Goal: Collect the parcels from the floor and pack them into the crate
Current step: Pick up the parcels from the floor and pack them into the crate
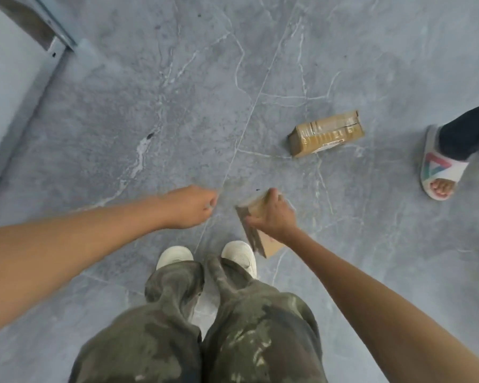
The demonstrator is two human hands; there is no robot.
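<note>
Just ahead of my right shoe (239, 255), my right hand (274, 217) grips a small cardboard parcel (271, 246) from above, tilted. Ahead and left of the shoe, my left hand (188, 207) is curled inward, holding nothing visible. Well ahead and right of the shoe, a second taped parcel (327, 133) lies on the floor (150, 106); farther right stands another person's sandalled foot (437, 172).
</note>
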